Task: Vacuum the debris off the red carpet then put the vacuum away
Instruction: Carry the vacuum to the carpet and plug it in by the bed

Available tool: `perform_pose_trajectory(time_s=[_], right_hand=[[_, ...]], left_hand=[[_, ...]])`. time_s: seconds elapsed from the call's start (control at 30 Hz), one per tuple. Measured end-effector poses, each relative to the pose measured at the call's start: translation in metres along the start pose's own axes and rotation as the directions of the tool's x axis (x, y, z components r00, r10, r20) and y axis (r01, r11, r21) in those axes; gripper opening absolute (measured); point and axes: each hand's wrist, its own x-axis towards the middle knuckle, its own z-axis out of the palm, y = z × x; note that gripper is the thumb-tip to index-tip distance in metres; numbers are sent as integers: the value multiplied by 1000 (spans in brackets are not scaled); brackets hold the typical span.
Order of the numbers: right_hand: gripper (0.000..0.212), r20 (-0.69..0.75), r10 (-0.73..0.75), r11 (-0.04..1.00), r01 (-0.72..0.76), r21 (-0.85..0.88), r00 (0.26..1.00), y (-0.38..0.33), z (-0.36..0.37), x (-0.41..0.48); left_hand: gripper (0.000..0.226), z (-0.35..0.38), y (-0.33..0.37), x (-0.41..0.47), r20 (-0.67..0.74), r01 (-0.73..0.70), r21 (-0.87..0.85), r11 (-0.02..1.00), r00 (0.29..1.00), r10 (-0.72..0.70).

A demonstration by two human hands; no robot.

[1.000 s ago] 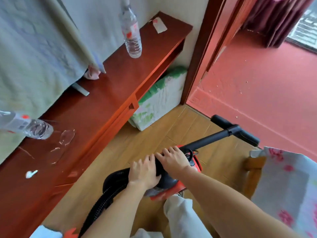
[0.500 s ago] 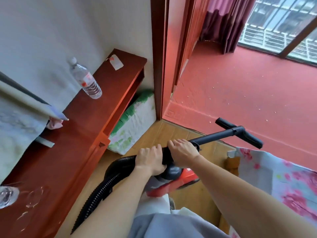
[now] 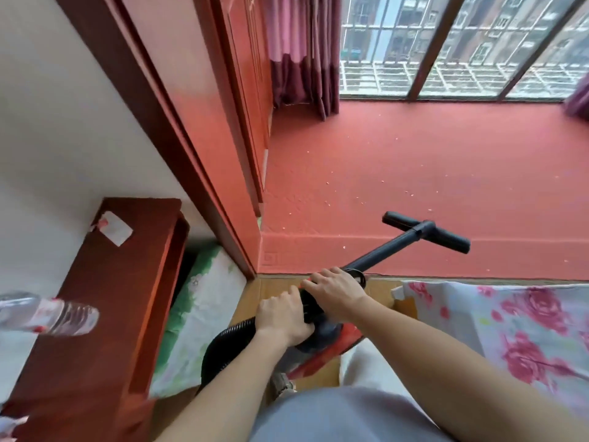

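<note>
A red and black vacuum (image 3: 331,338) is lifted over the wooden floor, below the raised step of the red carpet (image 3: 430,173). My left hand (image 3: 282,317) grips its black top where the ribbed hose (image 3: 223,342) joins. My right hand (image 3: 336,290) is closed over the top handle. A black tube with a T-shaped bar (image 3: 425,232) sticks out ahead, over the carpet's edge. Small pale crumbs of debris (image 3: 344,189) lie scattered across the carpet.
A red-brown wooden bench (image 3: 121,301) runs along the left wall with a water bottle (image 3: 51,315) and a tag on it. A green-and-white bundle (image 3: 197,311) lies under it. A floral cloth (image 3: 510,327) is at right. A door frame (image 3: 204,161), curtains (image 3: 302,52) and a barred window (image 3: 462,46) stand ahead.
My view has lifted from the bench and floor toward the carpet and window. Both hands have kept their hold on the vacuum, which has come closer to the carpet step.
</note>
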Motion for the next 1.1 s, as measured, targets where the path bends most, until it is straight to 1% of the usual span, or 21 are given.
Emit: perform_pose_trajectory(time_s=[0.17, 0.23, 0.37, 0.47, 0.53, 0.67, 0.8, 0.93, 1.0, 1.1], right_hand=[[65, 35, 28, 996, -31, 81, 999, 66, 15, 18], [64, 21, 37, 993, -39, 109, 999, 100, 17, 27], [63, 4, 56, 987, -56, 153, 998, 182, 8, 43], [69, -30, 112, 981, -106, 160, 993, 255, -6, 52], [67, -71, 148, 974, -133, 181, 986, 301, -15, 55], [54, -82, 191, 975, -180, 131, 978, 385, -38, 73], [54, -29, 248, 966, -245, 82, 968, 458, -44, 98], [55, 4, 396, 910, -393, 132, 918, 526, -49, 107], [54, 31, 478, 861, -475, 183, 878, 560, -57, 108], [54, 35, 597, 780, -590, 209, 801, 610, -66, 110]], left_hand=[[59, -11, 33, 68, 76, -44, 78, 996, 996, 38], [60, -23, 49, 99, 88, -47, 112, 993, 995, 37], [59, -66, 92, 165, 53, -47, 154, 987, 998, 39], [57, -106, 131, 222, 7, -81, 170, 982, 997, 81], [56, -131, 158, 258, -19, -113, 200, 973, 993, 119], [56, -165, 195, 331, -34, -142, 179, 974, 988, 150], [57, -182, 219, 411, -12, -215, 145, 966, 976, 219], [52, -212, 256, 488, 10, -370, 183, 911, 927, 375], [49, -234, 277, 525, 23, -451, 211, 867, 889, 457], [46, -265, 311, 577, 43, -547, 239, 802, 832, 554]])
